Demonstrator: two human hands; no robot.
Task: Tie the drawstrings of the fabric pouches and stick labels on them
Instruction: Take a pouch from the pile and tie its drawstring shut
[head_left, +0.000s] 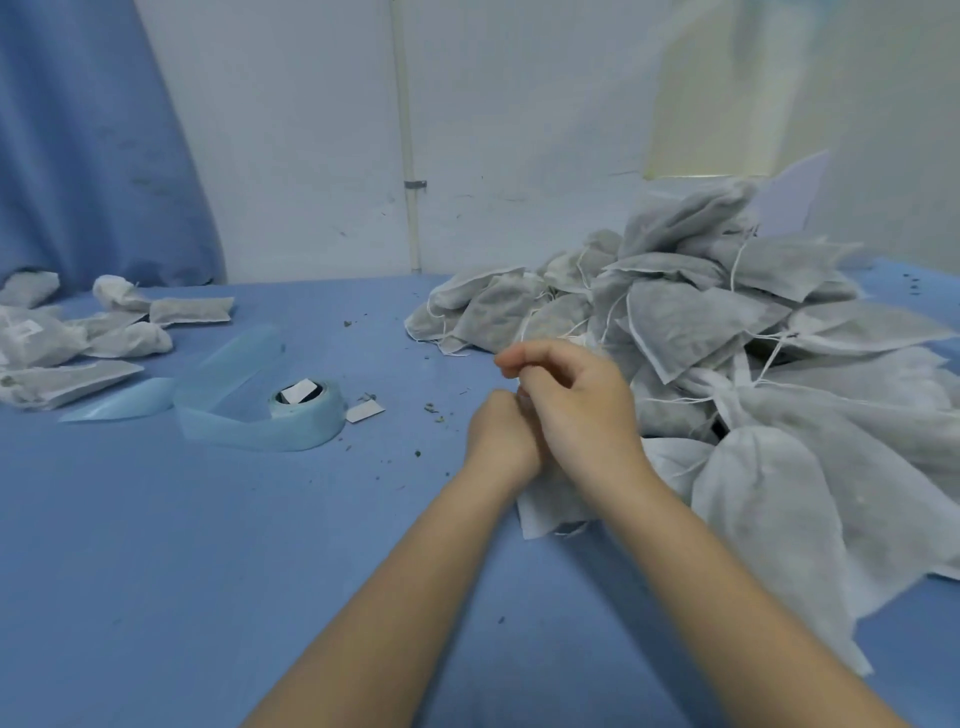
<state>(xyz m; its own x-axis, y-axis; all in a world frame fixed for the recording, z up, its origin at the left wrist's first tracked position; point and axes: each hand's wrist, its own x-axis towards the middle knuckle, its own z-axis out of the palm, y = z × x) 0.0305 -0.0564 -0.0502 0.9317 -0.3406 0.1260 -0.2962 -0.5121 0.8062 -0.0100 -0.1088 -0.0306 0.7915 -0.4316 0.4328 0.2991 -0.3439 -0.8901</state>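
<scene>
While both hands work at the mouth of one pouch (550, 512), the step in hand is judged to be tying its drawstring; labelling has not begun on this one.

Head view, places given rel. to the label roll (306, 397):

- Left hand (501, 436): right of the roll, near. Fingers curled tight at the pouch top. Appears to grip the gathered neck; the contact itself is hidden behind the right hand, so grip not confirmed.
- Right hand (576, 395): just beyond the left, touching it. Fingers curled, thumb and forefinger pinched together. Likely pinching the string, but the string is blurred and too thin to make out.
- Pouch: lies under both wrists on the table (208, 571), right of the roll; only its lower edge shows.
- Untied pile (701, 322): further right, well apart from the roll, strings loose.
- Done pouches (78, 332): left of the roll, near the table's far-left edge; one seems to carry a label, the rest unclear.
- Loose label (365, 411): just right of the roll. Backing strip (228, 364) trails from the roll to its left.

Next move, as judged: pull the knot snug w/o tearing the thin fabric, then free one hand, reach left to the roll for a label and press it on the pouch face.
</scene>
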